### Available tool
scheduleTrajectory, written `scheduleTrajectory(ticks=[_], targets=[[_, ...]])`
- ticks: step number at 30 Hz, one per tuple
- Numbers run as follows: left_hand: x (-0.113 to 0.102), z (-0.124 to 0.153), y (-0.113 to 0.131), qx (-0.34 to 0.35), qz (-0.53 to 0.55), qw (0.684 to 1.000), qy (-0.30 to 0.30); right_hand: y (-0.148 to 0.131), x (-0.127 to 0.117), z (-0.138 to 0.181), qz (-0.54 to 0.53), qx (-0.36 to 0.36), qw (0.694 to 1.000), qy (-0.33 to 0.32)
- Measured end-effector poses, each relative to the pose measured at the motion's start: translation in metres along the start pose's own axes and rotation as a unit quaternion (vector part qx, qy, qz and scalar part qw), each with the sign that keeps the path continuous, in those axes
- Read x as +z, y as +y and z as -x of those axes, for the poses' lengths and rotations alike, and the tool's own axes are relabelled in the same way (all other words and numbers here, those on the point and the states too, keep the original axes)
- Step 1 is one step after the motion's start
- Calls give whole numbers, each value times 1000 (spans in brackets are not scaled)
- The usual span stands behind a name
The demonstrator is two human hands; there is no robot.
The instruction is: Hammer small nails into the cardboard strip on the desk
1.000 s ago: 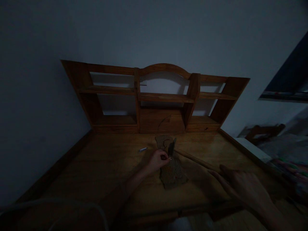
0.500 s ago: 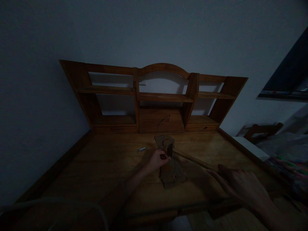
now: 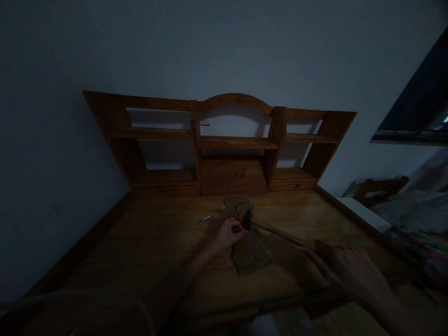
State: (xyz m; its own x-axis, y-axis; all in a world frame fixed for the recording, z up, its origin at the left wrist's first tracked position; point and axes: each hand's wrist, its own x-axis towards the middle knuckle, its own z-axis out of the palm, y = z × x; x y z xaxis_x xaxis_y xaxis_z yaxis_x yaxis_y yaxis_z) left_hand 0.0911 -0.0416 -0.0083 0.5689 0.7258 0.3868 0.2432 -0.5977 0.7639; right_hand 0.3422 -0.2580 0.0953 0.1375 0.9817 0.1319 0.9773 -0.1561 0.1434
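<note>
Two hands, working apart: the right hand (image 3: 350, 269) is gripping one hammer (image 3: 280, 233) by its wooden handle, the left hand (image 3: 227, 233) is pinching one tiny shiny thing (image 3: 247, 231) right by the hammer's head. One corrugated cardboard piece (image 3: 251, 257) is lying under the left fingertips. Some thin metal bits (image 3: 206, 219), too dim to count, are sitting left of that hand on the tabletop (image 3: 150, 242).
</note>
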Motion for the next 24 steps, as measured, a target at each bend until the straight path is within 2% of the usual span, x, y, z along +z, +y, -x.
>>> scheduleTrajectory(ticks=[10,18,24], targets=[[-4,2,4,4,-9,1000,-13,0,0,0,-14,15,999,-27],[-10,1,14,19,-44,999,-19,-3,-5,2,-31,34,999,-14],[-9,1,12,25,-48,998,-25,0,3,4,-25,15,999,-12]])
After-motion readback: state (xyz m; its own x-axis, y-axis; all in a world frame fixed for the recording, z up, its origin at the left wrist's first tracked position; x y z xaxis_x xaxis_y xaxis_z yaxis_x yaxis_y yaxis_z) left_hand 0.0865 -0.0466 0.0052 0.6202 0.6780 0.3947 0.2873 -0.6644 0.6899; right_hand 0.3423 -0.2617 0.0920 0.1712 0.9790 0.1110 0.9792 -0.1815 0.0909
